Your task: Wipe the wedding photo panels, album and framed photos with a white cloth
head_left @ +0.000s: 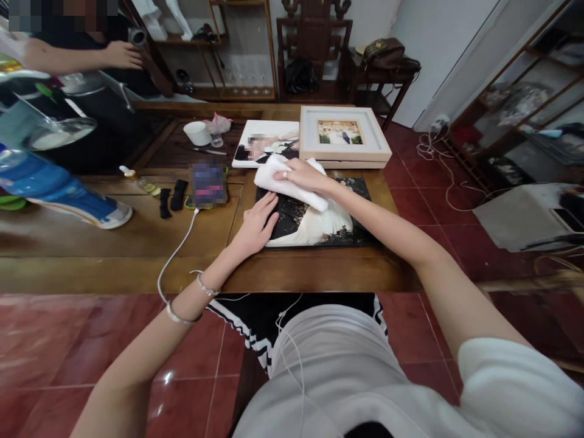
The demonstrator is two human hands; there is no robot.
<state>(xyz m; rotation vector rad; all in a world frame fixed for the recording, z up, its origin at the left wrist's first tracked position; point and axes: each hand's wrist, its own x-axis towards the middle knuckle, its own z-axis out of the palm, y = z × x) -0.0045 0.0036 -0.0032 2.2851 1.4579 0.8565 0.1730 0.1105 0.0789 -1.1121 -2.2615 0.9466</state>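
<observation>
A dark glossy photo print [314, 226] lies flat on the low wooden table [137, 243] in front of me. My left hand [256, 224] rests flat on its left edge, fingers stretched out, holding nothing. My right hand [305, 176] presses a white cloth [283, 182] onto the upper part of the print, fingers curled over the cloth. There is a ring on one finger of that hand and bracelets on my left wrist.
Behind the print lie a second photo print [264, 143] and a white-framed picture [342, 137]. A phone [207, 184] with a white cable, black bands [172, 198], a small bottle [140, 180] and a white cup [197, 132] sit to the left. Another person's hand [122, 55] is at the far left.
</observation>
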